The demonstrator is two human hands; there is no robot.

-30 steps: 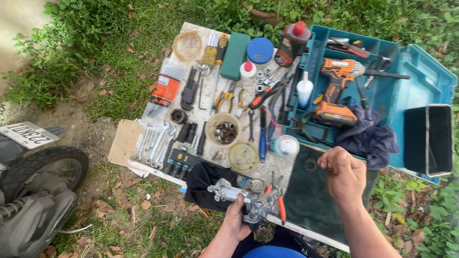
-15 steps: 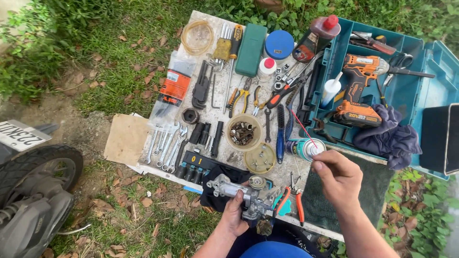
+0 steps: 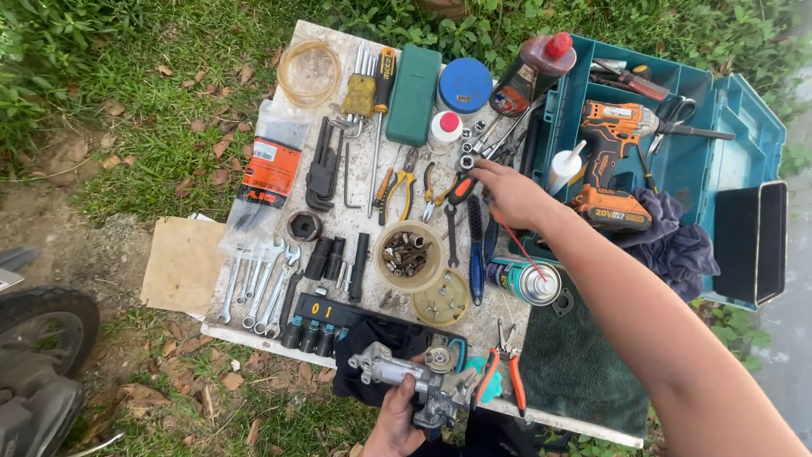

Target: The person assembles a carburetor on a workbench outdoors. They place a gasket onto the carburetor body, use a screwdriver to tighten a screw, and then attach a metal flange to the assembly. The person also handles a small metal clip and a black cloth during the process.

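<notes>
We lay the tools out flat on the bench, a pale board set on grass, so that each one is visible and within reach. The open teal toolbox sits at the bench's right edge; it holds an orange drill, scissors and a dark cloth. A spray can lies on its side near the bench's right edge. The round tub at bench centre keeps loose bolts together; its lid lies just beside it.

Our left hand grips the grey metal part at the near edge, fingers closed around its body to hold it steady. Our right hand reaches across to the sockets near the toolbox, fingertips drawn together at a socket; we cannot tell whether it is already pinched.
</notes>
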